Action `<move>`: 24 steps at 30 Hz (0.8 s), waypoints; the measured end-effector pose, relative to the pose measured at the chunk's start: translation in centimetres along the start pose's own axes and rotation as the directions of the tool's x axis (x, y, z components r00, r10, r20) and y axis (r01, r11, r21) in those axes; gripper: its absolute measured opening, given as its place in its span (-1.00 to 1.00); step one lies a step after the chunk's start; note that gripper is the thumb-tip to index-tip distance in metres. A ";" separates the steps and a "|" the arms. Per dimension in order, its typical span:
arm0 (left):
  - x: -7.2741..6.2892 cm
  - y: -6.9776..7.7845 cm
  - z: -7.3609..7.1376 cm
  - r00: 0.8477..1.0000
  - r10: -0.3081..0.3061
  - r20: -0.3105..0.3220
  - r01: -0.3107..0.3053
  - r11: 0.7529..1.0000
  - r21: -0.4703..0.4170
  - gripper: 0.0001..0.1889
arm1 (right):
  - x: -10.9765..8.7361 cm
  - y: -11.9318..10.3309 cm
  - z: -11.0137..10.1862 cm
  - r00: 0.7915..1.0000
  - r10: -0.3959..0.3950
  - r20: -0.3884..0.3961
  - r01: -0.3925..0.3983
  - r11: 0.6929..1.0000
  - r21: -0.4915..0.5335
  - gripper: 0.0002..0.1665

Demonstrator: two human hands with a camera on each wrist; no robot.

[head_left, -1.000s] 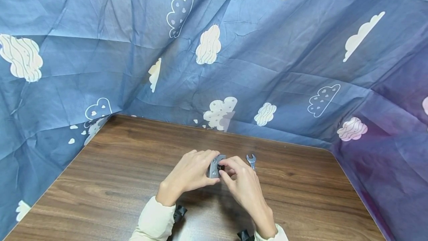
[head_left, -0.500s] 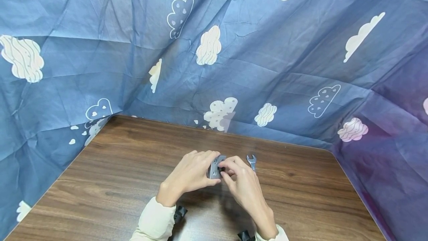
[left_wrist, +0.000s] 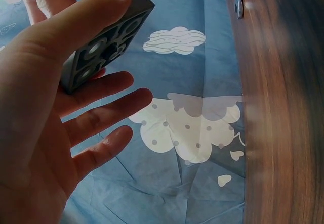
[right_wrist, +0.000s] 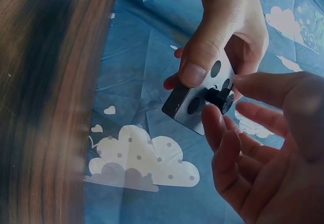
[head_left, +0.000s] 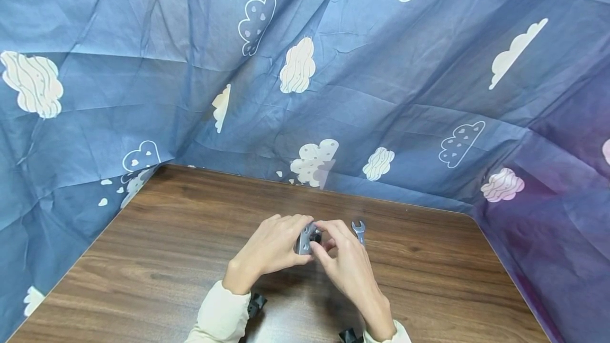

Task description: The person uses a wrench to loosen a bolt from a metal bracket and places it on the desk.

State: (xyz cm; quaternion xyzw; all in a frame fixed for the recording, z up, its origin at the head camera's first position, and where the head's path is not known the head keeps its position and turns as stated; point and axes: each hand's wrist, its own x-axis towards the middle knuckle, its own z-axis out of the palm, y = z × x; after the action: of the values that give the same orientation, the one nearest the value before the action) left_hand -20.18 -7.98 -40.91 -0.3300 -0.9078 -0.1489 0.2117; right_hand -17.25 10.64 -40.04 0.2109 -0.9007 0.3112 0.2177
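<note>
My left hand (head_left: 274,242) grips a small grey rectangular block (head_left: 303,242) with round holes, above the table. In the left wrist view the thumb lies along an edge of the dark block (left_wrist: 114,42), and the other fingers spread beyond it. A black bolt (right_wrist: 221,100) with a round head sticks out from the block's face in the right wrist view. My right hand (head_left: 347,261) has thumb and forefinger curled round that bolt from two sides, fingertips right at its head. The bolt's shank end is hidden in the block.
An open-ended wrench (head_left: 359,231) lies on the brown wooden table (head_left: 167,258), just beyond the right hand. Blue cloth (head_left: 357,120) printed with white clouds hangs behind and at both sides of the table. Black wrist gear (head_left: 256,305) shows by the left sleeve.
My right thumb and forefinger have spread apart and shifted round the bolt, so more of its black head shows. The left hand and the block stay in place.
</note>
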 end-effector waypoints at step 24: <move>0.0 0.0 0.0 1.000 -0.005 -0.005 0.005 1.000 0.000 -0.29 | 0.1 0.0 0.2 0.993 0.115 0.026 -0.116 0.993 0.013 -0.84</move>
State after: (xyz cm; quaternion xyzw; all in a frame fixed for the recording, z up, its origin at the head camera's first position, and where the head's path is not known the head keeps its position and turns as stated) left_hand -20.19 -7.94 -40.86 -0.3273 -0.9081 -0.1501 0.2136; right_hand -17.42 10.46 -40.15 0.1638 -0.9117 0.3272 0.1867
